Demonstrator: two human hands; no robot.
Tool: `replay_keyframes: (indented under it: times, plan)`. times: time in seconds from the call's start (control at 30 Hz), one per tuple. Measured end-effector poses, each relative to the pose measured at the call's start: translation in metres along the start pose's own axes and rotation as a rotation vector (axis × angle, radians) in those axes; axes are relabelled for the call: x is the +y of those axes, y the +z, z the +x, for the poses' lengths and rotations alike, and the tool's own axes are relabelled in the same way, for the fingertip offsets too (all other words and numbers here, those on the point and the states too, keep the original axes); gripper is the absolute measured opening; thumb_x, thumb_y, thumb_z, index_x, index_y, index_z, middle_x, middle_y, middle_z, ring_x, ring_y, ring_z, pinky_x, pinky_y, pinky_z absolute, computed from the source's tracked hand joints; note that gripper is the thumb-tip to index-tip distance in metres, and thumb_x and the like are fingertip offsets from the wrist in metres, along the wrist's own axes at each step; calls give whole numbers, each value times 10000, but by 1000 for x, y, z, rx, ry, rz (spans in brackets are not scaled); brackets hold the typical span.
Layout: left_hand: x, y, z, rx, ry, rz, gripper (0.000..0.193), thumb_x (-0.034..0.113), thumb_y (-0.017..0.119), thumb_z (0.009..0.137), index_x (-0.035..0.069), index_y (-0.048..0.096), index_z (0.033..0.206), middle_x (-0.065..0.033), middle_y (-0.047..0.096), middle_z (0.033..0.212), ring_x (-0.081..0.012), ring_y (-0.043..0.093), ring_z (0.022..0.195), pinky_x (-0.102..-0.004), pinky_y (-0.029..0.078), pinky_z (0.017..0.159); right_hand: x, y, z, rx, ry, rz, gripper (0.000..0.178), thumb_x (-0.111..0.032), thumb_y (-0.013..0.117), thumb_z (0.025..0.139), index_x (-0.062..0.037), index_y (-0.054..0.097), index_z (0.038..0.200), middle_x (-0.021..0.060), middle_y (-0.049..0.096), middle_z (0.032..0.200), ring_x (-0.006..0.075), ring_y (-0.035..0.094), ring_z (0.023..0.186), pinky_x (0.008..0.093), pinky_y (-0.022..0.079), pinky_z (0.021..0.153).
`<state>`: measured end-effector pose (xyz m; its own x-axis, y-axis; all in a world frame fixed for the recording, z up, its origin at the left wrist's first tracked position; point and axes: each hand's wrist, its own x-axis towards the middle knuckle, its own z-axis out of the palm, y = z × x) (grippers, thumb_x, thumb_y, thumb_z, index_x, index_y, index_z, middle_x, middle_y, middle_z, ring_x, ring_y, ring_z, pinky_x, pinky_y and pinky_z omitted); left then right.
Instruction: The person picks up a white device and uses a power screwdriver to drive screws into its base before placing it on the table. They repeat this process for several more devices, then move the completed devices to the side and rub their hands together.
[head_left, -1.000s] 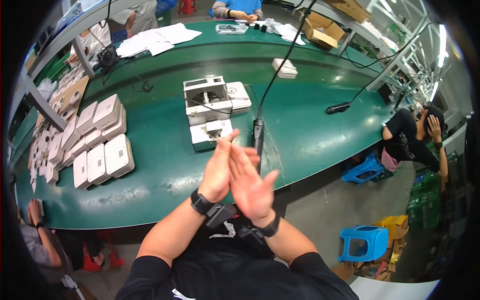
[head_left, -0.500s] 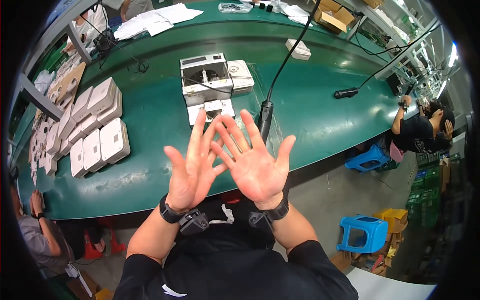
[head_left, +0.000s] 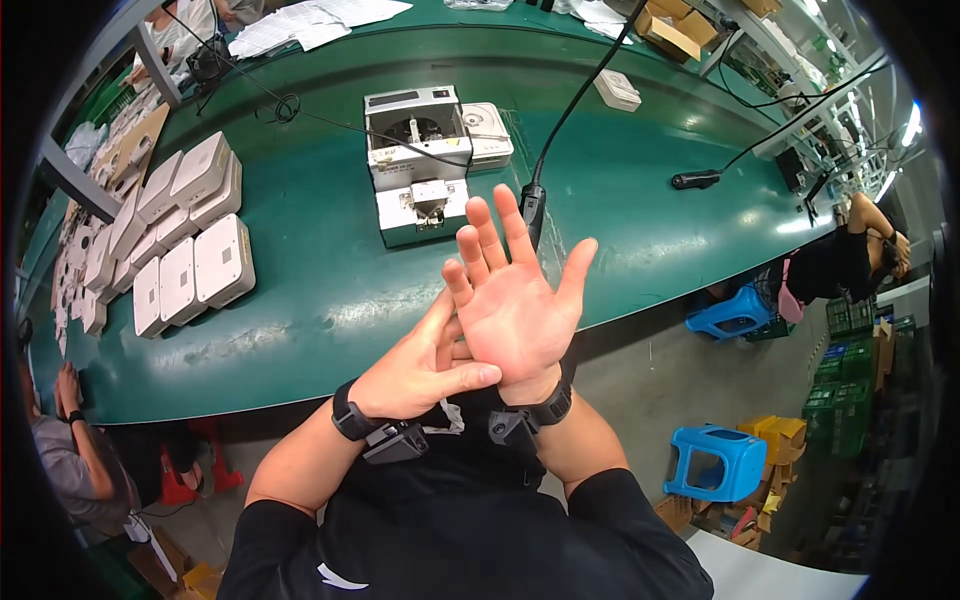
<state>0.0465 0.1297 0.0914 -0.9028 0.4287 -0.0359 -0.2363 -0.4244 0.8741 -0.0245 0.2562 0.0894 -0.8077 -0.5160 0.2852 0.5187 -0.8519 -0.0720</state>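
My right hand (head_left: pixel 523 315) is raised, palm toward me, with its fingers spread and nothing in them. At its heel, my left hand (head_left: pixel 425 365) grips it: the thumb lies across the base of the palm, while the other fingers go behind and are partly hidden. Black bands with small box-shaped devices sit on both wrists, the left band (head_left: pixel 350 412) and the right band (head_left: pixel 553 405). Just beyond the hands stands a grey and white bench machine (head_left: pixel 418 170) with an open top. A black corded handheld tool (head_left: pixel 533 208) is upright behind my right fingertips.
Stacked white boxy housings (head_left: pixel 222 262) stand on the green table (head_left: pixel 330 350) at left. Beside the machine lies another white housing (head_left: pixel 487 135), with a small white box (head_left: pixel 618 90) farther back. A second black tool (head_left: pixel 697 179) rests at right. Co-workers sit at both sides; a blue stool (head_left: pixel 715 463) is on the floor.
My left hand has turned from an open palm facing me to gripping the heel of my right hand. The right hand stays spread. The view has shifted slightly.
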Motion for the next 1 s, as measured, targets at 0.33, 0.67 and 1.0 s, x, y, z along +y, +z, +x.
replay_keyframes:
  times: [0.33,0.67,1.0]
  plan:
    - [-9,10,2,275,75,137,732,218,666,940,28,239,1503,-160,540,1328,-161,606,1056,-275,500,831,2,7,3,-45,0,-62,901,-761,301,909,-104,270,1525,143,451,1454,288,507,1265,489,442,1028]
    - [-1,17,12,426,287,397,437,256,662,940,-21,512,1243,-129,590,1207,-144,605,1026,-292,501,825,28,0,-11,-139,15,-331,1062,-844,281,844,-57,163,1547,269,477,1367,370,534,1202,473,398,1064]
    - [7,17,12,514,320,284,450,293,649,946,-40,508,1214,-129,561,1229,-164,553,1121,-301,466,916,41,8,-11,-208,-74,-779,1152,-880,344,791,-68,64,1558,245,462,1382,366,505,1234,467,362,1086]
